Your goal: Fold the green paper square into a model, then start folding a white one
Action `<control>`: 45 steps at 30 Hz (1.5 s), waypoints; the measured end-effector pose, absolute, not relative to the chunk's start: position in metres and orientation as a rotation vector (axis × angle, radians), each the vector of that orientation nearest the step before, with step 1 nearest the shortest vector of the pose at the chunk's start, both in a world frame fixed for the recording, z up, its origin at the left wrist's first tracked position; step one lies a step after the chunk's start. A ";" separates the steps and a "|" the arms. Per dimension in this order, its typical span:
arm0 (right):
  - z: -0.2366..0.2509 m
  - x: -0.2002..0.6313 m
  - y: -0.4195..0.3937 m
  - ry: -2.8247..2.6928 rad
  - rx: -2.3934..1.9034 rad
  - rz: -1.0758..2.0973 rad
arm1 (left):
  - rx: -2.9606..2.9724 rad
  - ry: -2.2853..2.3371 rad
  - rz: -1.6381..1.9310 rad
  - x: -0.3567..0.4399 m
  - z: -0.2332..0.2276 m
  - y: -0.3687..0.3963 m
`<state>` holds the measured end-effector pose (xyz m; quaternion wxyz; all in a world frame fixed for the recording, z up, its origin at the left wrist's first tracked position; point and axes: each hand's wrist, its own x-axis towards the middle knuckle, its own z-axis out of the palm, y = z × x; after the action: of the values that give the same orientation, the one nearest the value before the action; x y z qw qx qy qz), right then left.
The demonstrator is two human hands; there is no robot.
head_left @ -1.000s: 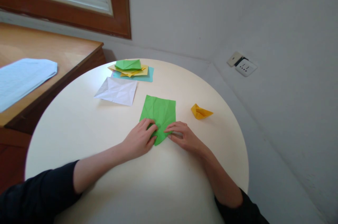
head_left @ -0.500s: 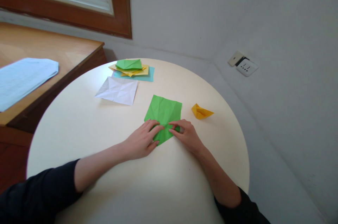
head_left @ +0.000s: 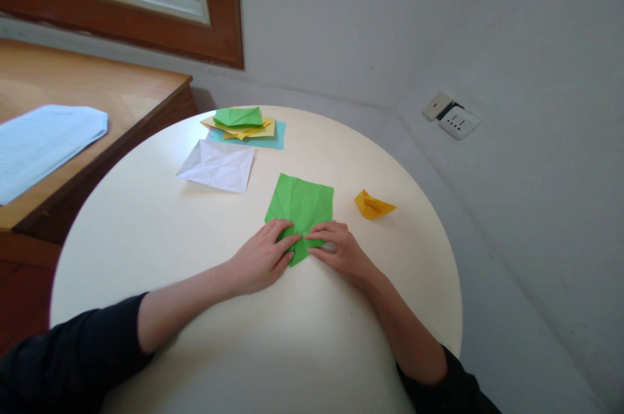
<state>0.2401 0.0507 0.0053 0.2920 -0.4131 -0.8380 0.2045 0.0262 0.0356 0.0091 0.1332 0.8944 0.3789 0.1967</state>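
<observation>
A creased sheet of green paper (head_left: 303,201) lies on the round white table, its near part between my two hands. My left hand (head_left: 266,253) grips the paper's left near edge, thumb towards me and fingers on top. From the right, my right hand (head_left: 340,249) pinches the near right edge, with its fingertips close to those of the left. The fingers cover part of the creases near the bottom. To the right of the paper sits a small folded orange paper boat shape (head_left: 374,206).
A creased white sheet (head_left: 217,166) lies at the table's back left. Behind it is a stack of folded green, yellow and blue papers (head_left: 246,133). A wooden desk (head_left: 121,79) with pale printed paper (head_left: 49,147) stands left. A wall socket (head_left: 458,121) is at right.
My right hand has shifted slightly left along the paper, bringing its fingertips nearer to my left hand. The paper's right near edge has drawn inward a little. My left hand stays nearly still.
</observation>
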 end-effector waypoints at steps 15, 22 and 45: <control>0.005 0.241 0.052 -2.235 -1.108 0.595 | 2.615 1.088 0.462 0.025 0.012 0.035; 0.006 0.242 0.052 -2.260 -1.091 0.577 | 2.656 1.099 0.434 0.026 0.013 0.035; 0.012 0.238 0.049 -2.144 -1.070 0.544 | 2.580 1.124 0.637 0.026 0.017 0.035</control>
<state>0.2383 0.0491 0.0116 0.3357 -0.4101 -0.8219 0.2087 0.0261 0.0351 0.0169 0.1281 0.8868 0.3863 0.2189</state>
